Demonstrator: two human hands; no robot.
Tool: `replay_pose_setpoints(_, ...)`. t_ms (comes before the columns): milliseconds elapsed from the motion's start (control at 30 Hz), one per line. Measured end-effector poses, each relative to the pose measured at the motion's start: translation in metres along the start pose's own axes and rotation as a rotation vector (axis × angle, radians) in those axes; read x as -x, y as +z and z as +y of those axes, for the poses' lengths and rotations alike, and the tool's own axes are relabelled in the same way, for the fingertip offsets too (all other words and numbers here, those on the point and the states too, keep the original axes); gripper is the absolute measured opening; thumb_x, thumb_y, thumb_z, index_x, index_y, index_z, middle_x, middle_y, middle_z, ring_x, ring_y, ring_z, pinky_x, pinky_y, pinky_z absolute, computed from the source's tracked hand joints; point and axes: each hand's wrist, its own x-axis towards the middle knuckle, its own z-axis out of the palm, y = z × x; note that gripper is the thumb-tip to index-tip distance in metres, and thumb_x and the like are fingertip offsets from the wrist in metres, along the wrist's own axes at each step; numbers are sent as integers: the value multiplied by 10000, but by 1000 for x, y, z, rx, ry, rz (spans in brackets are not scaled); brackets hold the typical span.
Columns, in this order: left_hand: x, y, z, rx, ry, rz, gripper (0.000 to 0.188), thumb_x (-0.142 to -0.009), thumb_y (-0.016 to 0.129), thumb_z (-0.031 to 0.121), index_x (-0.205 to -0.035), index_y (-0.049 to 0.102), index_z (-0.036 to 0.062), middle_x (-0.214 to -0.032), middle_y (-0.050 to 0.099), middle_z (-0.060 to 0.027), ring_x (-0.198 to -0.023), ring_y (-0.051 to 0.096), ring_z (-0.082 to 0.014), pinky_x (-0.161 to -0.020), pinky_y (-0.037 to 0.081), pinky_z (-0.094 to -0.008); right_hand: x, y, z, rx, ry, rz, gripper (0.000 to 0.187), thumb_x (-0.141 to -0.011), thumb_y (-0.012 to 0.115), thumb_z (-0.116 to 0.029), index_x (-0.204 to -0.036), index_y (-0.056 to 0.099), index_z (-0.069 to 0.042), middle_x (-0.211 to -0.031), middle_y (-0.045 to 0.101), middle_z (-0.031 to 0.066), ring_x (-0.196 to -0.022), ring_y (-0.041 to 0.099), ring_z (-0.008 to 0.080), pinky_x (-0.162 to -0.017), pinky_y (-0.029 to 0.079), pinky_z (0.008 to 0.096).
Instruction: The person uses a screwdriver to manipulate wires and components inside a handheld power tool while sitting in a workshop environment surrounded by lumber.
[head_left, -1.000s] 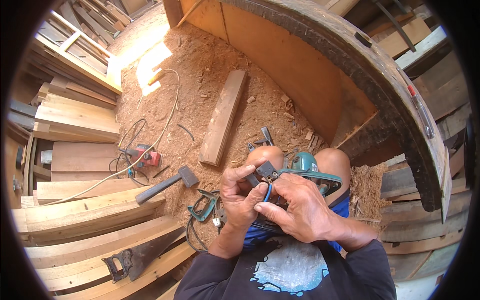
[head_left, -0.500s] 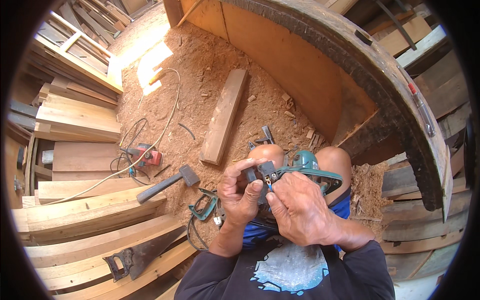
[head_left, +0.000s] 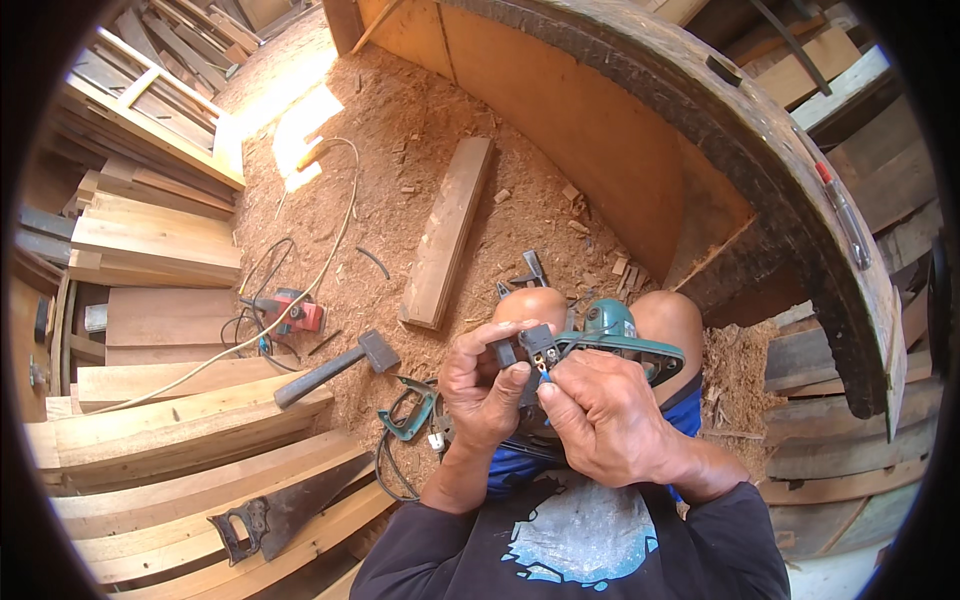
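Observation:
My left hand (head_left: 487,385) is closed around a small black switch block (head_left: 541,345) with brass-coloured terminals, held up in front of my knees. A thin wire with a blue sleeve (head_left: 545,377) ends at the terminals. My right hand (head_left: 612,415) pinches that wire between thumb and forefinger, close against the block. Behind my hands, between my knees, sits a green power tool body (head_left: 607,318), partly hidden by them. A detached green handle piece (head_left: 408,415) with a cord lies on the floor left of my left hand.
A hammer (head_left: 345,367) and a red power tool (head_left: 296,311) lie to the left. A handsaw (head_left: 280,512) rests on stacked timber (head_left: 190,490). A plank (head_left: 450,230) lies on the shavings. A large curved wooden piece (head_left: 740,130) stands at right, a screwdriver (head_left: 843,210) on its edge.
My right hand has shifted slightly right and down, showing more of the terminals and the blue-sleeved wire. My left hand keeps its hold on the switch block.

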Motion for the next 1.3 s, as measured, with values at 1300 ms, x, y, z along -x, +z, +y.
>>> replay_pose_setpoints(1300, -3, 4, 0, 151, -166, 36, 332, -919, 713, 43, -1195, 529, 17, -1111, 712, -192, -1065, 715, -290, -913, 599, -391, -11, -10, 14, -655, 385, -244, 372, -1061, 520, -194, -777, 647, 10, -640, 536, -13, -604, 444, 54, -540, 371, 266)
